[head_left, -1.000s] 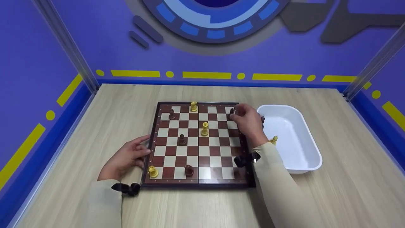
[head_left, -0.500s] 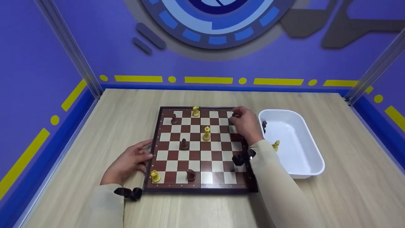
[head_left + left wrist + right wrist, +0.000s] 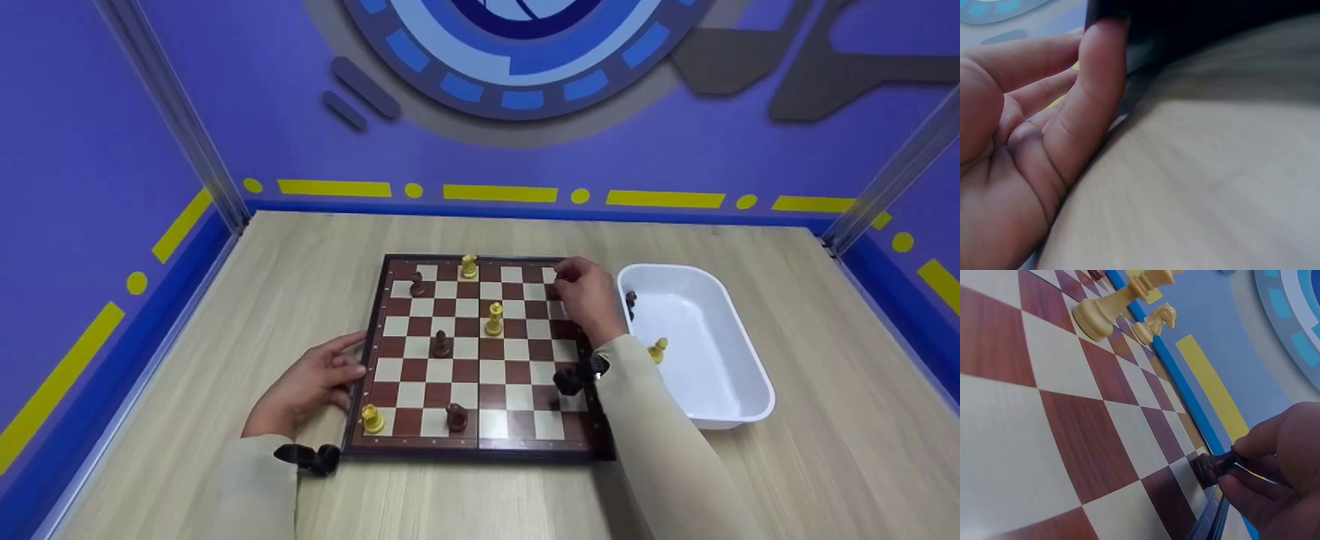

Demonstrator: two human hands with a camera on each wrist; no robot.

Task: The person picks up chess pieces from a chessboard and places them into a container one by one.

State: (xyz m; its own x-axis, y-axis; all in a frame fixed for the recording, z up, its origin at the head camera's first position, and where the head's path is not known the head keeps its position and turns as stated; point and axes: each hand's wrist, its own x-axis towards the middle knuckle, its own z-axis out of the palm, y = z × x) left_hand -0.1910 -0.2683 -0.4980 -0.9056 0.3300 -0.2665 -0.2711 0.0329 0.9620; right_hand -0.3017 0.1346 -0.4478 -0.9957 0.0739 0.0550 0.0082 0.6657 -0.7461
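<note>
The dark piece (image 3: 1214, 467) is pinched high by the right hand (image 3: 590, 298), likely freeing its base; the relaxed left hand (image 3: 309, 384) touches the chessboard (image 3: 516, 395).

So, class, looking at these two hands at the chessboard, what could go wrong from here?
1. The right hand pinches a dark piece near the chessboard's far right corner; a slip might tip it over the edge.
2. The left hand is at the board's left edge; a push could shift the board and topple the tall yellow piece.
3. The right sleeve passes close by the white tray and might nudge it.
</note>
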